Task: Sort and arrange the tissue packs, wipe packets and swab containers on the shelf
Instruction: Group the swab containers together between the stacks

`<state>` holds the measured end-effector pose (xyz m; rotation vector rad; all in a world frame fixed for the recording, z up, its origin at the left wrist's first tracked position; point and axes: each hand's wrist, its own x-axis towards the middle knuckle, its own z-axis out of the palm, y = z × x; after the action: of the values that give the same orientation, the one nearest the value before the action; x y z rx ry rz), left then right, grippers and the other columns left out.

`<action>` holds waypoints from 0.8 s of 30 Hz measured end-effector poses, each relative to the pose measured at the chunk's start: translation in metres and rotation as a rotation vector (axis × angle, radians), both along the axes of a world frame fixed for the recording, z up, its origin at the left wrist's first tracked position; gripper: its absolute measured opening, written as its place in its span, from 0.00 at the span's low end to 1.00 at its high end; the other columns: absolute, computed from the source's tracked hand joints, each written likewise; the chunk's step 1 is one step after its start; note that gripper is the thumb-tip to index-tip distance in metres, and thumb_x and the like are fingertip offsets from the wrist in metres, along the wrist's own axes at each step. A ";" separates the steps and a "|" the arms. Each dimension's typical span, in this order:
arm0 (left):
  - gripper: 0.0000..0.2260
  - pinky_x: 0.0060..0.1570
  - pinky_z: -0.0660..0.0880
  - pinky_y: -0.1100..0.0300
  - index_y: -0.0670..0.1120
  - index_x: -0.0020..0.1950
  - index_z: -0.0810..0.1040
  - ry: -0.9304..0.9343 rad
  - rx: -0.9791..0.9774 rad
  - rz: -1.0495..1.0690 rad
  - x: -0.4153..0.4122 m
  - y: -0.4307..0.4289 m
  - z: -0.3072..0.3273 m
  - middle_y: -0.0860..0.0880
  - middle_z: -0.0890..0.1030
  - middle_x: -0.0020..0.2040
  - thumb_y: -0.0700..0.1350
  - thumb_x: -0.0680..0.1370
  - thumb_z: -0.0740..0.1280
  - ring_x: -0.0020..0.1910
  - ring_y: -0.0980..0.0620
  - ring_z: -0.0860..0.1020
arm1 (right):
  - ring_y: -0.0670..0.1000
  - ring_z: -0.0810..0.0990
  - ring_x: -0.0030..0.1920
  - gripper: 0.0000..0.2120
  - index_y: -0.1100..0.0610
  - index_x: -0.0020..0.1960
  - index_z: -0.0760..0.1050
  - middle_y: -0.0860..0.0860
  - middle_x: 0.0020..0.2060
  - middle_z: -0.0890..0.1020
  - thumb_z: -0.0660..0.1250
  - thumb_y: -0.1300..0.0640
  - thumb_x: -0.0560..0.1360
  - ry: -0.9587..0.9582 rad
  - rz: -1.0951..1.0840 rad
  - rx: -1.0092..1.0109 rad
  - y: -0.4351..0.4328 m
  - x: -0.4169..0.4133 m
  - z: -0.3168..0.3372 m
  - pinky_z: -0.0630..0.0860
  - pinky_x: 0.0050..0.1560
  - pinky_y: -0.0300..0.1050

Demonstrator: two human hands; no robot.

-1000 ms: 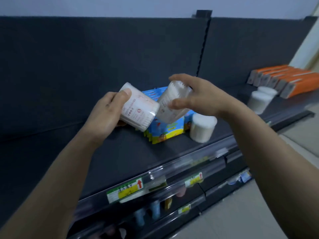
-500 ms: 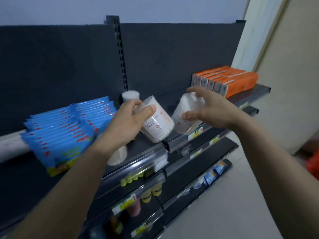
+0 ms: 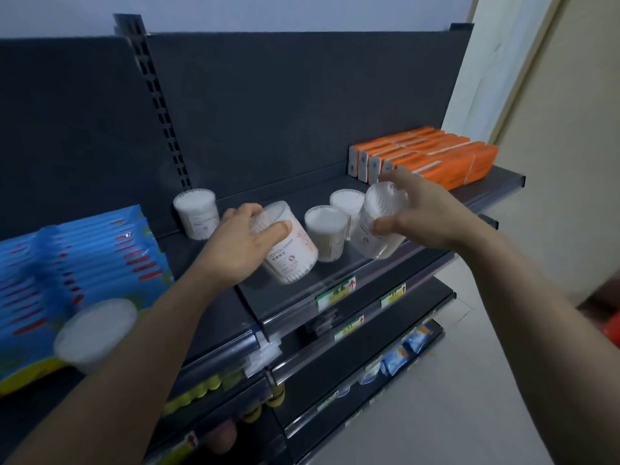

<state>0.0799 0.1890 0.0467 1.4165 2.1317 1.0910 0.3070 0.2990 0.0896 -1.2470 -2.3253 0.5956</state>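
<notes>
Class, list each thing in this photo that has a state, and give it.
left hand: grips the labelled swab tub
labelled swab tub: tilted, held
right hand: grips the clear swab tub
clear swab tub: tilted, held
back swab tub: upright, free
middle swab tubs: both upright
orange boxes: lined up in a row
blue packets: packed in rows
front swab tub: too blurred to tell

The clear cylindrical plastic swab container [image 3: 292,251] in the left hand [image 3: 241,245] reads "COTTON SWABS". The green-and-yellow shelf-edge price tags [image 3: 336,293] carry red up-arrows, but their print is too blurred to read.
</notes>
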 end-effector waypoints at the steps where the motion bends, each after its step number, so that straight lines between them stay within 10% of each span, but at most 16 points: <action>1: 0.28 0.62 0.67 0.55 0.49 0.69 0.67 -0.004 0.005 0.013 -0.004 0.008 0.001 0.50 0.69 0.64 0.60 0.73 0.64 0.60 0.52 0.71 | 0.54 0.66 0.68 0.37 0.50 0.72 0.63 0.52 0.69 0.69 0.74 0.53 0.66 0.002 -0.010 0.016 0.007 -0.003 0.002 0.66 0.58 0.44; 19: 0.30 0.52 0.65 0.61 0.52 0.71 0.63 0.052 -0.036 0.100 -0.056 0.106 0.011 0.53 0.65 0.65 0.53 0.71 0.70 0.58 0.56 0.67 | 0.53 0.69 0.65 0.36 0.49 0.69 0.65 0.51 0.65 0.70 0.74 0.55 0.64 0.017 0.243 0.080 0.145 -0.101 0.014 0.68 0.64 0.47; 24: 0.40 0.57 0.71 0.59 0.54 0.71 0.59 -0.029 -0.141 0.093 -0.056 0.130 -0.003 0.53 0.67 0.64 0.54 0.64 0.75 0.59 0.55 0.71 | 0.51 0.70 0.59 0.34 0.47 0.70 0.64 0.48 0.58 0.62 0.74 0.52 0.67 -0.062 0.385 -0.017 0.189 -0.122 0.002 0.63 0.49 0.28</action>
<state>0.0240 0.3193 0.0439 1.2416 2.2261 0.9664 0.1845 0.4876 0.0916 -0.8353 -2.6386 0.7087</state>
